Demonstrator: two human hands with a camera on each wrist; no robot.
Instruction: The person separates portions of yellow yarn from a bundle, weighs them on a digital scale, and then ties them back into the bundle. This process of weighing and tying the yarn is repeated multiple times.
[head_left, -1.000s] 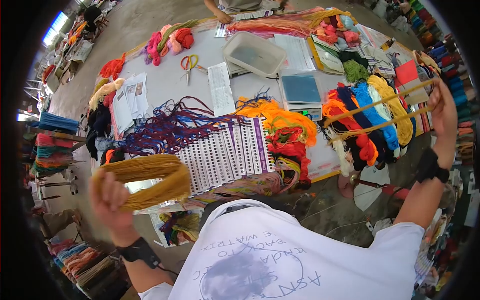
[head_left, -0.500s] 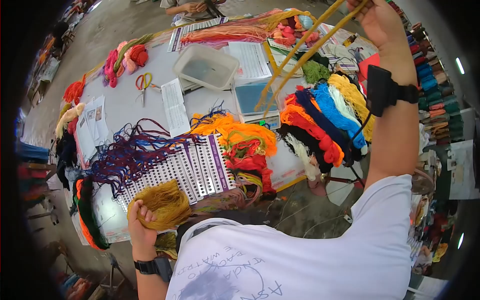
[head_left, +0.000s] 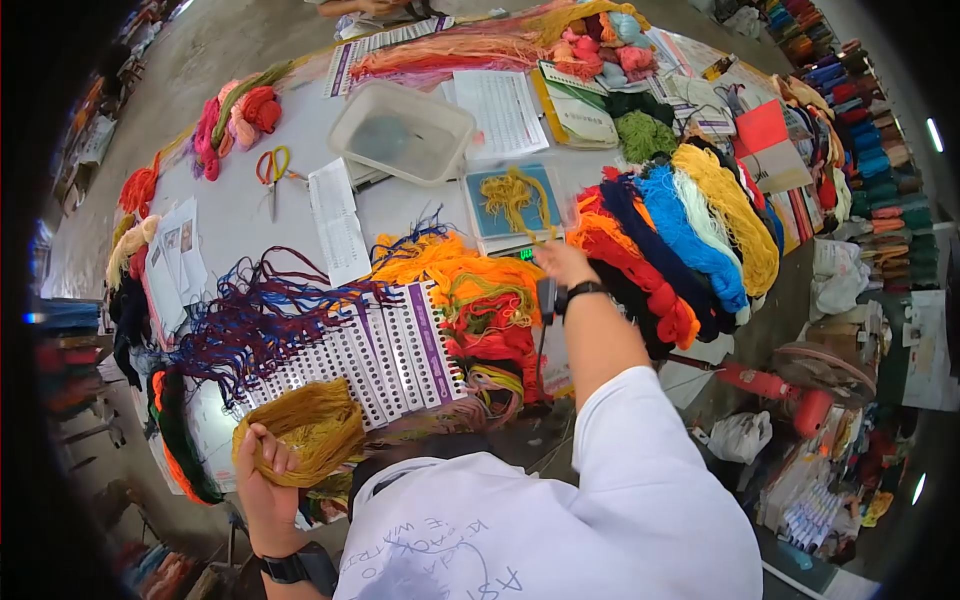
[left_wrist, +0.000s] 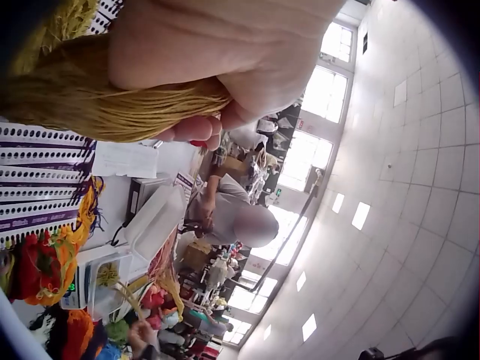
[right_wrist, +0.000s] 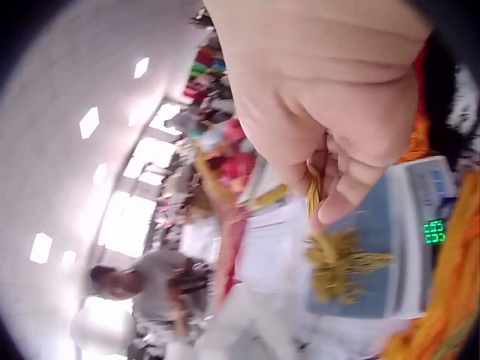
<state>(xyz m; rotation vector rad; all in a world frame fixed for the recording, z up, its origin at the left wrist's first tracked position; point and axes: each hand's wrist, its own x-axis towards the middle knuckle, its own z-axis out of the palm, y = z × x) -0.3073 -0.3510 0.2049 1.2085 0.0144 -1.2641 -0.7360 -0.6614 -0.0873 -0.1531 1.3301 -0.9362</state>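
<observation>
1. Skein of mustard yarn [head_left: 325,428], a thick fibrous loop, well left of the scale [right_wrist: 412,262], fingers of the left grip [head_left: 268,468] curled round it.
2. Flat, hole-punched cards [head_left: 405,350] fan out nearer the scale's left.
3. Loose, wavy mustard strands [head_left: 512,192] heap on the scale's blue plate [right_wrist: 367,292].
4. Right grip [head_left: 566,264] at the scale's near edge, pinching an end of those strands.

Bright windows [left_wrist: 324,94], white panelled ceiling [left_wrist: 427,172] with lights [left_wrist: 361,216], grey floor [head_left: 240,45]
</observation>
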